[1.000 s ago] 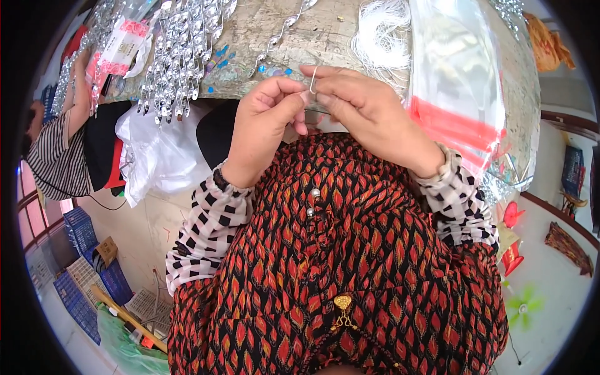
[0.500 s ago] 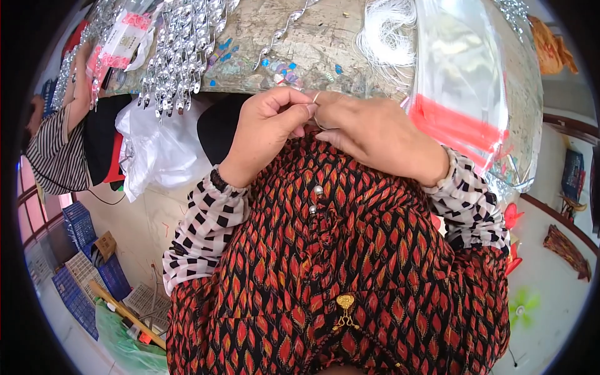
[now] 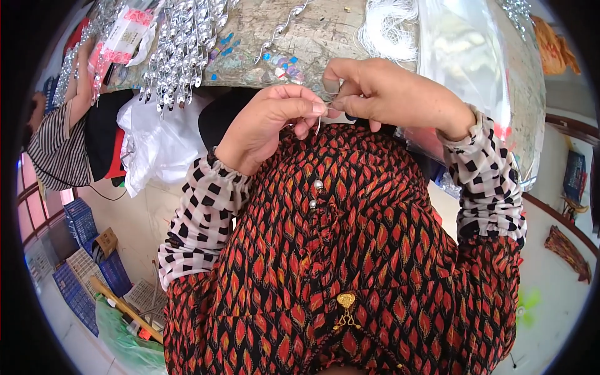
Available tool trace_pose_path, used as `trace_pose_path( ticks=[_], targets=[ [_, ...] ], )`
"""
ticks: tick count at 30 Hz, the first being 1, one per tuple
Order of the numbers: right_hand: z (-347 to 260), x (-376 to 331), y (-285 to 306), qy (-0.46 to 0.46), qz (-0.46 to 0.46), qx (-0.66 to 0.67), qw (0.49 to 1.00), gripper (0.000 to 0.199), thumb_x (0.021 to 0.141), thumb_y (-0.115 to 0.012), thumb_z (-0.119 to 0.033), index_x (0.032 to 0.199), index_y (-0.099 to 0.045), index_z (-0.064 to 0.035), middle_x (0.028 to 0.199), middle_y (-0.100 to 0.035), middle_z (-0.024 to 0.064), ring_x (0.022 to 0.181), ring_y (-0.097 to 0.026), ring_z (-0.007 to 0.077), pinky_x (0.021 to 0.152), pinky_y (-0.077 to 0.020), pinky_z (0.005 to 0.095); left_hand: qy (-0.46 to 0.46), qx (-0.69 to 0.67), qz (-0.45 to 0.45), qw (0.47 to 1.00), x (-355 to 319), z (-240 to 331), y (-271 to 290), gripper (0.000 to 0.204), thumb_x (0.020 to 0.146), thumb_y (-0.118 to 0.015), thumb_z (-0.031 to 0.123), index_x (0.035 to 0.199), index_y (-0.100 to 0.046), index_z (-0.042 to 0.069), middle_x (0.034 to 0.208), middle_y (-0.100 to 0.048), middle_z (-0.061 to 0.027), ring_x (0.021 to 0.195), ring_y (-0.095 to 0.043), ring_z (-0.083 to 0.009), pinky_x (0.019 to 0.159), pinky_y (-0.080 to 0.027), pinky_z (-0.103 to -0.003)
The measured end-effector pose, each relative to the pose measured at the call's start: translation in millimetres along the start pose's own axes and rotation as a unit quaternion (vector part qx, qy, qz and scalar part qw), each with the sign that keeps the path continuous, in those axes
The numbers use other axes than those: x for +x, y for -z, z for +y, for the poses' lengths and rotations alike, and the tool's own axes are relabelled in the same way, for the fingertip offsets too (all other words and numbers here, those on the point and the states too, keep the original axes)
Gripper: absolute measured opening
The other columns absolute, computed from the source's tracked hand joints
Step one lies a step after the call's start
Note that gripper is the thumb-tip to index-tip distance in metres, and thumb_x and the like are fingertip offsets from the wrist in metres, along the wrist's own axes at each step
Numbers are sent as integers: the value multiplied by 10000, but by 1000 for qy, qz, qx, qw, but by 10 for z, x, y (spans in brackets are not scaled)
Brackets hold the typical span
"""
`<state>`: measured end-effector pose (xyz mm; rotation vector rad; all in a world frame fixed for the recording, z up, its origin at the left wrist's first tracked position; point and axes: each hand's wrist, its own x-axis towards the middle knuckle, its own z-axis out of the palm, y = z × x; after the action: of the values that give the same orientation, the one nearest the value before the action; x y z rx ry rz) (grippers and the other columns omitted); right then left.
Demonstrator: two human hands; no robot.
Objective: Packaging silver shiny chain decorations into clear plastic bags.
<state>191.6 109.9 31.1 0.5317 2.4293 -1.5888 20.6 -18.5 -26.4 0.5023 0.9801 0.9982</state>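
Over my lap, at the table's near edge, my left hand (image 3: 267,122) pinches a thin white string (image 3: 319,126) between thumb and forefinger; a short end dangles below the fingertips. My right hand (image 3: 390,94) is curled just right of it, thumb and fingers together, apparently on the same string, though its fingers partly hide the grip. Beyond them lies a coil of white string (image 3: 389,31). A single twisted silver strand (image 3: 282,28) rests on the table, and a bunch of similar silver strands (image 3: 181,53) hangs over the edge at left.
Clear plastic bags (image 3: 462,50) lie on the worn table (image 3: 325,37) at right. Small blue and coloured bits (image 3: 281,64) are scattered near its edge. A white plastic bag (image 3: 161,140) hangs below. At far left sits another person in a striped top (image 3: 59,153), one arm raised to silver strands.
My right hand has lifted and moved right, opening a small gap from my left hand. The white string end now shows below my left fingertips, and my right forearm has shifted outward.
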Motion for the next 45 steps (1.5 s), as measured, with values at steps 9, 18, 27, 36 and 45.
trace_pose_path(
  ticks=[9,18,27,36,45],
  targets=[
    [-23,-32,-8,2,-11,53,999,175,873,-522,-95,1021,-468,-20,709,-593,87,545,-555,137,470,-460,266,27,-9,-12,1000,-35,28,15,78,829,-630,91,833,-640,15,754,-611,-28,627,-530,-77,577,-435,-211],
    [68,126,-120,100,51,-258,960,173,794,-582,-147,920,-514,-49,656,-559,168,641,-569,348,581,-427,424,18,44,3,999,-11,-25,-85,80,821,-626,83,829,-643,4,756,-606,-12,623,-495,-74,592,-395,-203],
    [65,171,-93,-14,-50,149,988,280,822,-646,-85,1030,-460,-56,764,-642,47,642,-578,107,473,-425,242,-200,218,78,952,-87,-81,-97,50,831,-612,37,837,-642,-2,767,-618,-2,697,-524,-72,631,-404,-201],
    [119,131,-159,36,170,356,918,344,793,-648,7,1070,-459,-71,783,-651,35,628,-554,62,511,-398,175,-217,143,158,953,-169,44,-225,75,859,-616,56,909,-645,8,777,-643,-12,620,-525,-41,580,-413,-173],
    [348,-6,636,148,422,346,825,307,805,-586,49,1057,-434,-40,814,-673,124,560,-495,69,521,-363,163,-146,104,124,976,-285,183,-262,87,859,-618,82,888,-640,2,738,-610,7,601,-513,-39,576,-415,-173]
  ],
)
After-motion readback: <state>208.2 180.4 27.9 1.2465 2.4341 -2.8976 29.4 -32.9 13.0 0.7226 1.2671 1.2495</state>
